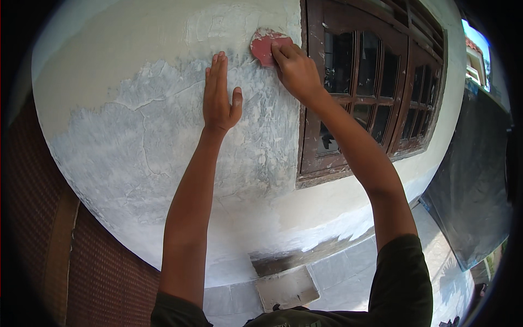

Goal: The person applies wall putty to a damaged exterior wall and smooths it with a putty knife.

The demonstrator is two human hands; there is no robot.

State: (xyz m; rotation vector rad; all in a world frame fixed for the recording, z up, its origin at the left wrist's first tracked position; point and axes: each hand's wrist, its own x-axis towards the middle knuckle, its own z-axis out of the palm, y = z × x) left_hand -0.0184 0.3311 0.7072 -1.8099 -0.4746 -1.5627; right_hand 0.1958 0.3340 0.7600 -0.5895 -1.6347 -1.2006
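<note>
With its fingers stretched out straight, my left hand (219,101) lies flat against, or very close to, the plastered wall (169,122). Higher up and to the right, my right hand (299,72) grips a red putty spreader (263,48). White filler smears the spreader's upper edge, and its face is held to the wall beside the window frame. Around both hands the wall is patchy grey and white, with cracks and rough streaks; smoother cream paint shows at the upper left.
Right of my right hand is a brown wooden window (353,103) with dark panes and white specks on its frame. A shallow rectangular tray (289,289) sits on the grey tiled floor below. Brown woven panelling (109,272) stands at left, a dark sheet (468,174) at right.
</note>
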